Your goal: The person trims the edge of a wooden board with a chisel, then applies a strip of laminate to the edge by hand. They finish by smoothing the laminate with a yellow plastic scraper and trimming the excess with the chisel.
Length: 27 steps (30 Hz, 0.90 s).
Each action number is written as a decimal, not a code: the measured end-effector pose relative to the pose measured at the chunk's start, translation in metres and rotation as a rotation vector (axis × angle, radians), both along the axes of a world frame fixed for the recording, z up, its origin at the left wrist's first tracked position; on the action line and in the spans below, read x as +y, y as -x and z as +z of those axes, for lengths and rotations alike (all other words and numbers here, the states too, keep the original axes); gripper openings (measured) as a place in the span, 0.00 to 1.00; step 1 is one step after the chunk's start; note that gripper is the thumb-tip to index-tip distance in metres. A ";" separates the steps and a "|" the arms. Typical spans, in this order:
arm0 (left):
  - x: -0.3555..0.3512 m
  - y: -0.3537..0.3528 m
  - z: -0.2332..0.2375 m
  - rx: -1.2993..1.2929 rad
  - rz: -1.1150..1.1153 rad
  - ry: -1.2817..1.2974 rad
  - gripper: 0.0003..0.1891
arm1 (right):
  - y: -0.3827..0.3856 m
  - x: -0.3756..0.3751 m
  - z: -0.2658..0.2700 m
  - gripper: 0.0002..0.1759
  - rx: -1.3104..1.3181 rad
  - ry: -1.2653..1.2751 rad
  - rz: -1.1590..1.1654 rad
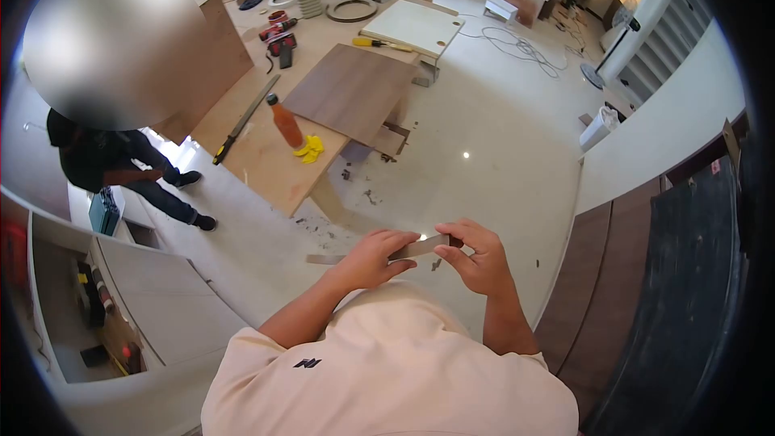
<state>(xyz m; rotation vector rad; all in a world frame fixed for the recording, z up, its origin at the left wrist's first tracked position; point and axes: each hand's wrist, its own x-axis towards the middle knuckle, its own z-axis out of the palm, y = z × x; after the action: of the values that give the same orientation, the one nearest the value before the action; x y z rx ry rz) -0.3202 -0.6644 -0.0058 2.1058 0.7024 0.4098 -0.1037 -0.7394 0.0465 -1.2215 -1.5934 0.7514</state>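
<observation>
A narrow greyish-brown strip [425, 249], like wood edge banding, stretches across in front of my chest between my two hands. My left hand [373, 259] is closed around it near its middle, fingers above and thumb below, with the strip's tail sticking out to the left. At the other end, my right hand [478, 260] pinches the strip between thumb and fingers; a small dark patch shows at those fingertips. Both hands are above the pale floor, short of the workbench [278, 186].
On the workbench are an orange-filled bottle [286, 121], a yellow cloth [309, 149], a handsaw [245, 123], a brown panel [355, 90] and a red drill [278, 30]. A person [121, 165] stands left. Dark boards [622, 266] lean right; a cable [521, 47] lies on the floor.
</observation>
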 end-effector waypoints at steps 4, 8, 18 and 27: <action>0.037 -0.042 -0.021 -0.086 -0.018 -0.086 0.19 | -0.026 0.022 -0.012 0.18 0.070 -0.026 -0.082; 0.089 -0.074 -0.036 -0.123 0.003 0.082 0.15 | -0.047 0.068 -0.020 0.20 0.064 0.003 -0.099; 0.233 -0.146 -0.043 -0.399 -0.026 0.162 0.23 | -0.097 0.226 -0.010 0.15 -0.077 0.028 -0.143; 0.348 -0.156 -0.113 -0.268 0.468 0.170 0.23 | -0.216 0.287 -0.031 0.13 -0.072 0.001 -0.494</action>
<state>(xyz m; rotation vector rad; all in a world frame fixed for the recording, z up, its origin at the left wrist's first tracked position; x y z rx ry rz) -0.1641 -0.3169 -0.1183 1.6759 1.0294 0.8393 0.1126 -0.4523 0.0151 -1.5748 -1.2656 0.3931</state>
